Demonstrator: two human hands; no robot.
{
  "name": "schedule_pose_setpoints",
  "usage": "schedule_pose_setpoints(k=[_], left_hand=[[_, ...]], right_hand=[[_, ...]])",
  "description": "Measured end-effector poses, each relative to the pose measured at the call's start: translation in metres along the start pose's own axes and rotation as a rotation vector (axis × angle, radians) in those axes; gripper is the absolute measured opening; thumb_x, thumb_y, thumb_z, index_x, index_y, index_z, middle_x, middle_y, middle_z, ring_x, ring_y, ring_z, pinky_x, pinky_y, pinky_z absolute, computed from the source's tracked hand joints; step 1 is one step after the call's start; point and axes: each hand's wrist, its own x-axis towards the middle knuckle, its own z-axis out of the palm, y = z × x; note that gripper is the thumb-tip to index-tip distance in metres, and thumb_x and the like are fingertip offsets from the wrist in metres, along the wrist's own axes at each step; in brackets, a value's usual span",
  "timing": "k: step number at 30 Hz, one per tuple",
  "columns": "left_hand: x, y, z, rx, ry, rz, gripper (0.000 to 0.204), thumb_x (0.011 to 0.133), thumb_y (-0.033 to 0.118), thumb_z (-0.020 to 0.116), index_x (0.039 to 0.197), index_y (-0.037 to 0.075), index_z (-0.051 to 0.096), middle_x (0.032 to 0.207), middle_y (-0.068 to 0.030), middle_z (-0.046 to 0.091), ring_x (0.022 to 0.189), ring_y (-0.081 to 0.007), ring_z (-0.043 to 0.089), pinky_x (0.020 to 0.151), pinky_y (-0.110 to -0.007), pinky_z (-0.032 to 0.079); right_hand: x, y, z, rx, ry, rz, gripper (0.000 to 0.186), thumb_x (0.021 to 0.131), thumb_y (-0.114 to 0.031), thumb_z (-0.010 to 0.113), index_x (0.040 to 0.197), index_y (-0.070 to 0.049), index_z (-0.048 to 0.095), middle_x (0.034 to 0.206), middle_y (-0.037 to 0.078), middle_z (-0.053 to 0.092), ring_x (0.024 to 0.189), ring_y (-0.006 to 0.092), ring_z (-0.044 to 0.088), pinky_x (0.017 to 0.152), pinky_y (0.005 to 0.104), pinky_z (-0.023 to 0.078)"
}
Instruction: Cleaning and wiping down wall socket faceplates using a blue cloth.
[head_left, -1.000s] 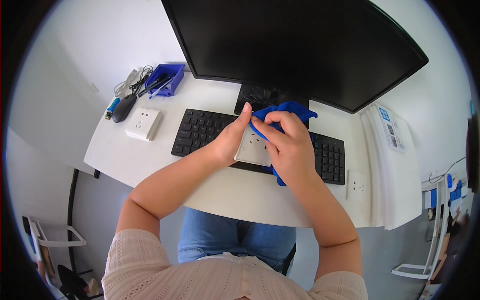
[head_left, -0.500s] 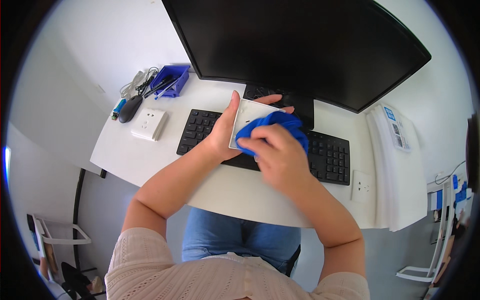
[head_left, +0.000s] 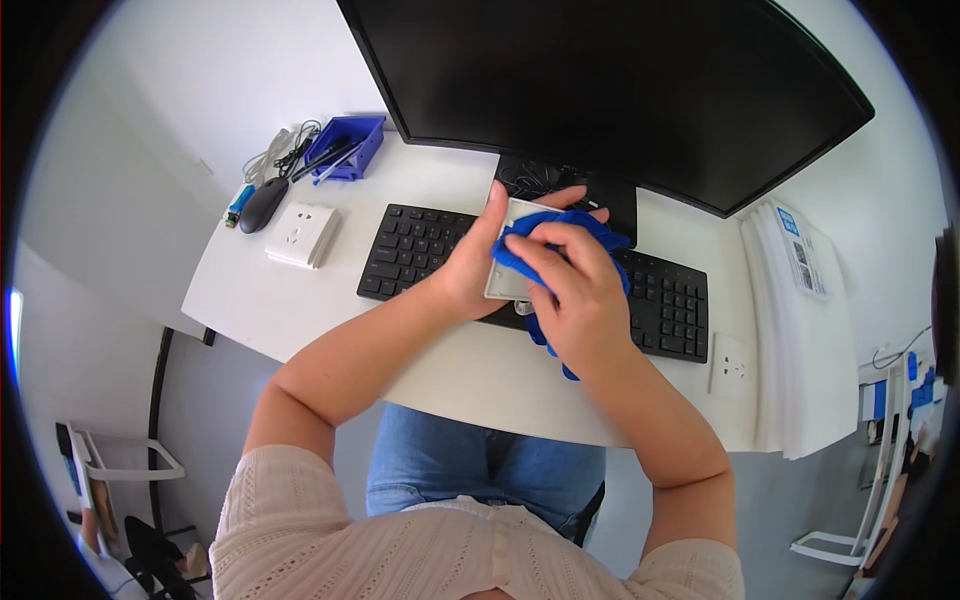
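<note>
My left hand (head_left: 468, 268) holds a square white plastic socket panel (head_left: 503, 286) by its edge, above the keyboard. The hollow inner side of the panel faces up. Pinched in my right hand (head_left: 583, 300) is a crumpled blue cloth (head_left: 518, 262), pressed onto the panel's inner face. Much of the panel is hidden under the cloth and my right fingers. A loose end of the cloth hangs below my right hand, over the desk's front part.
Behind my hands lies a black keyboard (head_left: 400, 256), with a large monitor (head_left: 620, 80) beyond. At left are a stack of white socket panels (head_left: 302, 235), a mouse (head_left: 264, 205) and a blue bin (head_left: 368, 155). At right are a single socket panel (head_left: 732, 366) and piled white sheets (head_left: 800, 370).
My right hand has shifted the cloth up the panel, baring its lower edge. More of the cloth now hangs below the hand. My left hand keeps its hold on the panel.
</note>
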Motion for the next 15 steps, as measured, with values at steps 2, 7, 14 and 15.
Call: schedule_pose_setpoints(k=[2, 7, 14, 15], left_hand=[[-0.001, -0.003, 0.003, -0.050, -0.032, 0.015, 0.088, 0.092, 0.075, 0.011, 0.151, 0.013, 0.029, 0.151, -0.0130, 0.037, 0.137, -0.0322, 0.039, 0.115, -0.043, 0.032], [-0.001, 0.002, -0.007, 0.012, 0.034, 0.054, 0.091, 0.090, 0.078, 0.014, 0.153, 0.013, 0.025, 0.152, -0.0174, 0.036, 0.133, -0.0301, 0.045, 0.113, -0.041, 0.033], [0.003, 0.016, -0.020, -0.134, 0.040, 0.117, 0.090, 0.093, 0.074, 0.018, 0.153, 0.008, 0.022, 0.150, -0.0223, 0.037, 0.132, -0.0334, 0.047, 0.113, -0.042, 0.035], [0.003, 0.018, -0.019, -0.130, 0.065, 0.146, 0.089, 0.093, 0.073, 0.019, 0.152, 0.006, 0.025, 0.149, -0.0225, 0.038, 0.132, -0.0342, 0.046, 0.112, -0.043, 0.036]], right_hand=[[0.001, -0.001, 0.000, -0.021, 0.021, 0.000, 0.039, 0.067, 0.003, 0.074, 0.105, -0.005, 0.068, 0.099, 0.007, 0.060, 0.087, 0.0246, 0.063, 0.071, 0.0328, 0.053], [0.003, -0.004, -0.004, 0.031, -0.167, 0.000, 0.042, 0.066, 0.007, 0.071, 0.105, -0.009, 0.072, 0.100, 0.006, 0.060, 0.083, 0.0224, 0.062, 0.072, 0.0327, 0.052], [0.008, 0.002, -0.010, -0.053, -0.179, -0.056, 0.032, 0.068, 0.003, 0.070, 0.098, -0.007, 0.072, 0.095, 0.005, 0.059, 0.087, 0.0229, 0.061, 0.072, 0.0336, 0.052], [0.008, 0.006, -0.013, -0.095, -0.162, -0.031, 0.033, 0.066, 0.003, 0.070, 0.098, -0.008, 0.072, 0.094, 0.005, 0.059, 0.087, 0.0233, 0.061, 0.073, 0.0339, 0.052]])
